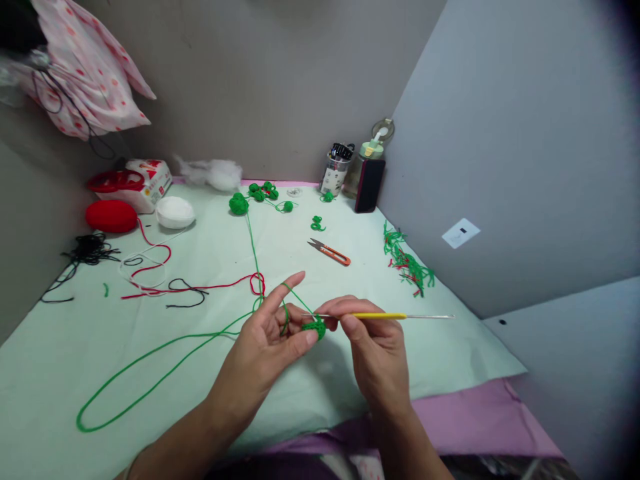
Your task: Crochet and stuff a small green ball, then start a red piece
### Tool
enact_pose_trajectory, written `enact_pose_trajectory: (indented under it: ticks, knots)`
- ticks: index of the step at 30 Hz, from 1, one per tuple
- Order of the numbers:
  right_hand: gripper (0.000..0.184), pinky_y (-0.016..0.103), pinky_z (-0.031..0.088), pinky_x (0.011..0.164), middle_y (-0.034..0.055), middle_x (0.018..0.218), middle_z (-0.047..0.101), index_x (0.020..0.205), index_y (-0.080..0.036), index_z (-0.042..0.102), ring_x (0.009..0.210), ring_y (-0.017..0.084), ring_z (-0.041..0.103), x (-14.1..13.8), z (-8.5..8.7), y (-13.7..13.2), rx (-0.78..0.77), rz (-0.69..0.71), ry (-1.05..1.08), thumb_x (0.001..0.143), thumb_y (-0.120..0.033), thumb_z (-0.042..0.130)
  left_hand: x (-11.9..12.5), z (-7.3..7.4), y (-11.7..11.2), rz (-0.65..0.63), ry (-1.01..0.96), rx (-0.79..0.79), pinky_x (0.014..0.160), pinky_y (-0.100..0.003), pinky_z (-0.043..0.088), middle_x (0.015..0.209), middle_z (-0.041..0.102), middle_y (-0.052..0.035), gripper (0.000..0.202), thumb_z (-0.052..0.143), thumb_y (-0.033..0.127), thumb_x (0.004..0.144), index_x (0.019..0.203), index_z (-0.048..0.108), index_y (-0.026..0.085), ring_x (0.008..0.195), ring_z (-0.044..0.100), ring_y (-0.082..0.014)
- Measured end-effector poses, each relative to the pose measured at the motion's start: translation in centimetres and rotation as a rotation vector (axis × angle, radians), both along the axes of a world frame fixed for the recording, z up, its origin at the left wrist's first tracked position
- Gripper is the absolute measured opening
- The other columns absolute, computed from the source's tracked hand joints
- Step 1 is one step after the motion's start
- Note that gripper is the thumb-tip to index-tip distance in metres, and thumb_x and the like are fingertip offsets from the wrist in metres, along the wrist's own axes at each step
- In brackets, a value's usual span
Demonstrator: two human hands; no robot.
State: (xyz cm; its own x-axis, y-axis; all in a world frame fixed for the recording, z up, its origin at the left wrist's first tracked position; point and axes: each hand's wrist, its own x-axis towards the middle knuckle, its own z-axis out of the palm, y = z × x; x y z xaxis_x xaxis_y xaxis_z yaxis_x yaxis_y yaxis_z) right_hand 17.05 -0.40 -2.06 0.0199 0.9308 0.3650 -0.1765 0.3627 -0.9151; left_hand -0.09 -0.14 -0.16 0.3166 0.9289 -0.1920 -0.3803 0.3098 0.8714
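Green crocheted piece (pixel 314 327) sits at near centre, pinched by the left hand (pixel 270 340), with yarn (pixel 150 373) looped over its raised forefinger; just right, the right hand (pixel 373 347) grips a yellow-handled crochet hook (pixel 385 316) lying left-right, tip at the piece

No legible text, even on the box (pixel 149 181)

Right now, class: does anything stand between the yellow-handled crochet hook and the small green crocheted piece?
Nothing visible: the right hand holds the hook with its tip at the piece, which the left hand pinches.
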Motion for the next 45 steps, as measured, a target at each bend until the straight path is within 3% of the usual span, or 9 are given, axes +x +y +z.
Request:
enact_pose_trajectory:
  ticks: [7, 13, 20, 24, 28, 32, 37, 42, 45]
  knots:
    - [0.018, 0.024, 0.054, 0.073, -0.0008, 0.087, 0.074, 0.095, -0.025, 0.078, 0.075, 0.011, 0.066, 0.3, -0.1, 0.0, -0.074, -0.014, 0.143, 0.104, -0.031, 0.063, 0.2, 0.4, 0.1, -0.019, 0.051, 0.016, 0.075, -0.029, 0.043, 0.092, 0.063, 0.0013, 0.066, 0.082, 0.030, 0.086, 0.148, 0.057, 0.029, 0.079, 0.054, -0.0133]
    - [0.020, 0.026, 0.056, 0.076, 0.0001, 0.091, 0.074, 0.099, -0.026, 0.075, 0.079, 0.012, 0.068, 0.3, 0.5, -0.4, 0.009, -0.063, -0.010, 0.107, -0.028, 0.057, -0.1, 0.0, 0.2, 0.017, 0.153, 0.063, 0.077, -0.031, 0.042, 0.092, 0.061, 0.0018, 0.060, 0.078, 0.027, 0.088, 0.145, 0.060, 0.032, 0.082, 0.052, -0.0148]
    - [0.028, 0.033, 0.059, 0.077, 0.0045, 0.096, 0.075, 0.117, -0.025, 0.071, 0.089, 0.018, 0.072, 0.3, 0.7, -1.2, 0.391, -0.174, -0.447, 0.102, -0.008, 0.054, 0.4, 0.1, -0.2, 0.163, 0.327, 0.143, 0.082, -0.031, 0.045, 0.091, 0.059, 0.0026, 0.059, 0.079, 0.023, 0.084, 0.141, 0.064, 0.032, 0.081, 0.050, -0.0145]
    - [0.043, 0.035, 0.062, 0.079, 0.0061, 0.107, 0.078, 0.126, -0.032, 0.072, 0.094, 0.023, 0.075, 0.4, -0.2, -1.5, 0.605, -0.307, -0.776, 0.093, -0.006, 0.067, 0.3, 0.5, 0.0, 0.075, 0.090, -0.007, 0.063, -0.022, 0.040, 0.087, 0.059, 0.0040, 0.070, 0.086, 0.027, 0.080, 0.145, 0.060, 0.029, 0.065, 0.046, -0.0080]
    - [0.032, 0.036, 0.059, 0.074, 0.0052, 0.097, 0.077, 0.119, -0.032, 0.076, 0.088, 0.021, 0.071, 0.1, -0.5, -1.2, 0.435, -0.317, -0.503, 0.098, -0.011, 0.063, -0.3, 1.0, 0.6, -0.079, -0.163, -0.186, 0.048, -0.019, 0.025, 0.078, 0.054, 0.0070, 0.058, 0.088, 0.025, 0.080, 0.135, 0.068, 0.020, 0.047, 0.021, 0.0016]
    - [0.018, 0.032, 0.054, 0.065, 0.0040, 0.083, 0.072, 0.100, -0.026, 0.078, 0.076, 0.018, 0.065, -0.3, 0.0, -0.4, 0.201, -0.194, -0.057, 0.103, -0.023, 0.060, -0.3, 1.1, 0.7, -0.031, -0.139, -0.114, 0.049, -0.018, 0.027, 0.085, 0.056, 0.0037, 0.051, 0.089, 0.025, 0.079, 0.128, 0.075, 0.025, 0.053, 0.031, -0.0009]
    - [0.023, 0.032, 0.058, 0.076, 0.0040, 0.095, 0.077, 0.107, -0.030, 0.080, 0.090, 0.019, 0.071, -0.7, 0.0, -0.6, 0.189, -0.154, -0.205, 0.101, -0.016, 0.063, 0.4, 0.5, 0.3, 0.021, -0.010, -0.006, 0.063, -0.019, 0.037, 0.088, 0.060, 0.0024, 0.047, 0.088, 0.029, 0.082, 0.127, 0.076, 0.032, 0.069, 0.043, -0.0068]
    - [0.050, 0.036, 0.061, 0.081, 0.0071, 0.115, 0.077, 0.135, -0.036, 0.071, 0.100, 0.023, 0.073, -0.4, -1.1, -1.8, 0.475, -0.340, -0.660, 0.094, -0.007, 0.069, 0.8, 0.2, 0.3, 0.001, -0.118, -0.120, 0.057, -0.019, 0.031, 0.079, 0.056, 0.0034, 0.045, 0.087, 0.030, 0.083, 0.126, 0.077, 0.026, 0.060, 0.034, -0.0052]
    - [0.042, 0.037, 0.061, 0.076, 0.0063, 0.106, 0.078, 0.127, -0.034, 0.075, 0.092, 0.023, 0.073, -0.3, -0.9, -1.8, 0.427, -0.374, -0.529, 0.096, -0.008, 0.065, 0.4, 0.3, 0.7, -0.069, -0.234, -0.234, 0.054, -0.019, 0.027, 0.074, 0.049, 0.0053, 0.037, 0.087, 0.026, 0.081, 0.117, 0.081, 0.019, 0.054, 0.021, -0.0031]
